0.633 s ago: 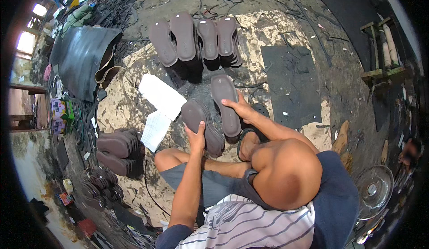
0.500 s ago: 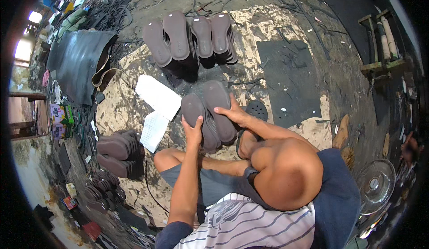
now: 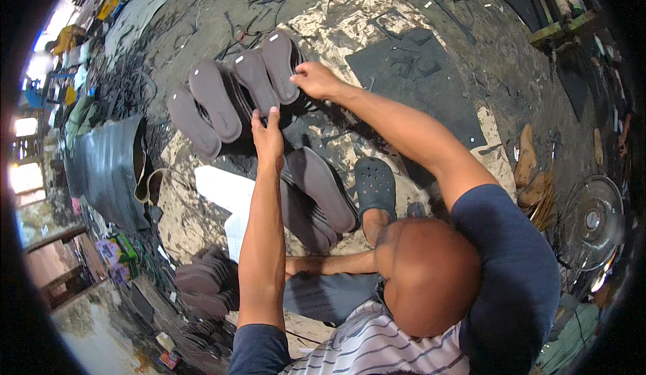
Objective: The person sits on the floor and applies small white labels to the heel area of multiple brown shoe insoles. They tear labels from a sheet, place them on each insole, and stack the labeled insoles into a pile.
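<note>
Your left hand (image 3: pixel 268 138) touches second-from-right sole stack (image 3: pixel 255 82), right hand (image 3: pixel 317 81) curled against rightmost sole stack (image 3: pixel 278 59), both 11 o'clock; can't tell whether you grip. Uneven push might topple either.

Dark brown shoe soles, stacked flat in a slanting row before you, each top sole bearing a small white label at its far end. The leftmost stack (image 3: pixel 194 125) lies nearest you; the second stack (image 3: pixel 214 99), with a faint mark toward its near end, stands beside it. The third stack (image 3: pixel 254 78) meets the fingers of your left hand (image 3: pixel 269 141) at its near end. The rightmost stack (image 3: pixel 276 62), farthest off, has the fingertips of your right hand (image 3: pixel 319 82) at its right edge. Nearer you, a plain-topped stack (image 3: pixel 321 185) slants beside a partner stack (image 3: pixel 304 215), partly hidden by your left forearm (image 3: pixel 264 240).
</note>
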`<action>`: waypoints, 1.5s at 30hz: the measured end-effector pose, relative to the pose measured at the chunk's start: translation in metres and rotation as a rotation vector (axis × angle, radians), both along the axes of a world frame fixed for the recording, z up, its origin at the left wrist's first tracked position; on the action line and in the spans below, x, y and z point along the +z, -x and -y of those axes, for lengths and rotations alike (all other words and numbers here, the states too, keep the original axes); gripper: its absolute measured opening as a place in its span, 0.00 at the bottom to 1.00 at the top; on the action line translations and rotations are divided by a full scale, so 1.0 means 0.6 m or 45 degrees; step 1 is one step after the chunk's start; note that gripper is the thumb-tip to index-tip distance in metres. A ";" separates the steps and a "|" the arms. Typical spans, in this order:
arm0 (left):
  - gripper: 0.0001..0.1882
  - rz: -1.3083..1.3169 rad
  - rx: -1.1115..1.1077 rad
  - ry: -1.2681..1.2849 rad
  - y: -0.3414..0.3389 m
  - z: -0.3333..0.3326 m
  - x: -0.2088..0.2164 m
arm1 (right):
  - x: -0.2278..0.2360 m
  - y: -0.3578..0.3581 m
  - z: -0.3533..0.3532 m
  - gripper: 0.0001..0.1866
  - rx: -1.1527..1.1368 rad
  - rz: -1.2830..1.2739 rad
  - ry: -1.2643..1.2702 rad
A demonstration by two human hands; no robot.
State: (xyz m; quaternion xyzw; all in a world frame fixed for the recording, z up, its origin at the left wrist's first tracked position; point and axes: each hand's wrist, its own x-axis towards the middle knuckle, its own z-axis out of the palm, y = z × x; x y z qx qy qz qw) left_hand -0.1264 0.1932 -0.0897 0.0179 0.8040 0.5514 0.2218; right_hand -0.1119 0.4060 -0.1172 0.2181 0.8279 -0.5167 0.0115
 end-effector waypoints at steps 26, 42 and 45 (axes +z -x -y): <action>0.28 0.117 0.758 -0.323 0.002 -0.078 -0.096 | -0.077 0.020 0.007 0.39 -0.385 -0.044 0.802; 0.23 0.623 0.331 -0.775 -0.197 -0.075 -0.038 | -0.021 -0.265 -0.070 0.24 -0.909 -0.472 1.150; 0.24 0.673 0.297 -0.833 -0.226 -0.061 -0.021 | -0.003 -0.306 -0.083 0.23 -0.829 -0.511 1.137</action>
